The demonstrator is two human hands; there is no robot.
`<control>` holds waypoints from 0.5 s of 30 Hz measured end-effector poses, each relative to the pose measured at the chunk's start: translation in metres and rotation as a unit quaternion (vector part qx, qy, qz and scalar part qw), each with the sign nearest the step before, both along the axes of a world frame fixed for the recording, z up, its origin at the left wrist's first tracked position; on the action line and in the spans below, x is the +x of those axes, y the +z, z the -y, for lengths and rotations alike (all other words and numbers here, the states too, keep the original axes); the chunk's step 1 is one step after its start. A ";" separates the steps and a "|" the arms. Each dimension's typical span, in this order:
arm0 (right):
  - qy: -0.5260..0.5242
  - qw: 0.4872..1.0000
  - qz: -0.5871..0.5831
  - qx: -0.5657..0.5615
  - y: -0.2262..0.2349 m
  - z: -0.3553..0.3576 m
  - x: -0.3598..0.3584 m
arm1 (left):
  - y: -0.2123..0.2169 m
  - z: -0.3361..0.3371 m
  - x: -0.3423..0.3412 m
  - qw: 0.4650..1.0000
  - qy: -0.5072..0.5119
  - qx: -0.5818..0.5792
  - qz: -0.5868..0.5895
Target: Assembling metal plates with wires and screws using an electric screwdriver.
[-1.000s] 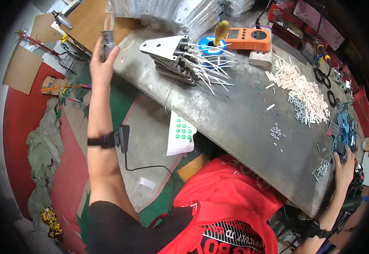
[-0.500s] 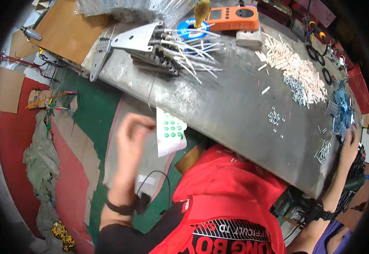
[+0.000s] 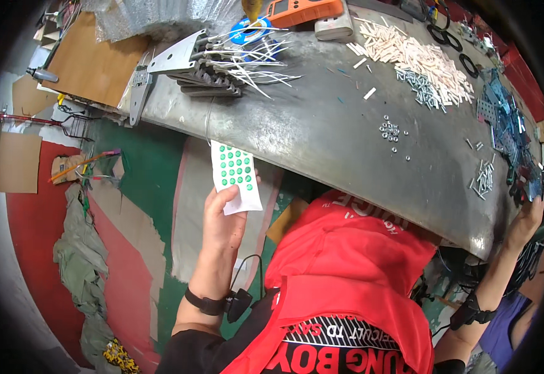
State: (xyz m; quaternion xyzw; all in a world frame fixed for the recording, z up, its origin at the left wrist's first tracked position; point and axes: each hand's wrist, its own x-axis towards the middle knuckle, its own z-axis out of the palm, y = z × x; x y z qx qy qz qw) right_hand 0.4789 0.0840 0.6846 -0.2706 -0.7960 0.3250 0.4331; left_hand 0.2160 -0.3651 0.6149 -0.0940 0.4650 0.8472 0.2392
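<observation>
Head view: wired brackets (image 3: 206, 83) lie stacked beyond the green-dotted sheet (image 3: 235, 168).

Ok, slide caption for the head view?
Left hand grips a white sheet with round green dots beside a grey metal table; right hand is near bluish perforated parts.

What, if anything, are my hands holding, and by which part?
Your left hand holds the white sheet with green dots by its lower part; the right hand, I can't tell.

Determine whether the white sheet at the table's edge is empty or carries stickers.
Not empty: round green stickers line the upper part of the white sheet, while its lower end, in the left hand, is bare.
</observation>
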 end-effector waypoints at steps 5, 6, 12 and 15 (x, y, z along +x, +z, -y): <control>0.014 0.999 -0.002 -0.042 -0.002 0.007 0.015 | -0.018 0.000 0.000 0.999 -0.019 0.016 0.030; 0.002 1.000 0.019 -0.018 -0.003 0.012 0.013 | -0.023 -0.002 0.001 0.999 -0.019 -0.001 0.045; 0.035 0.999 0.006 -0.002 -0.006 0.032 0.004 | -0.021 0.003 -0.013 0.996 -0.069 -0.053 -0.010; 0.052 0.998 -0.021 -0.032 -0.009 0.036 0.007 | -0.005 0.003 -0.028 0.988 -0.098 -0.119 -0.014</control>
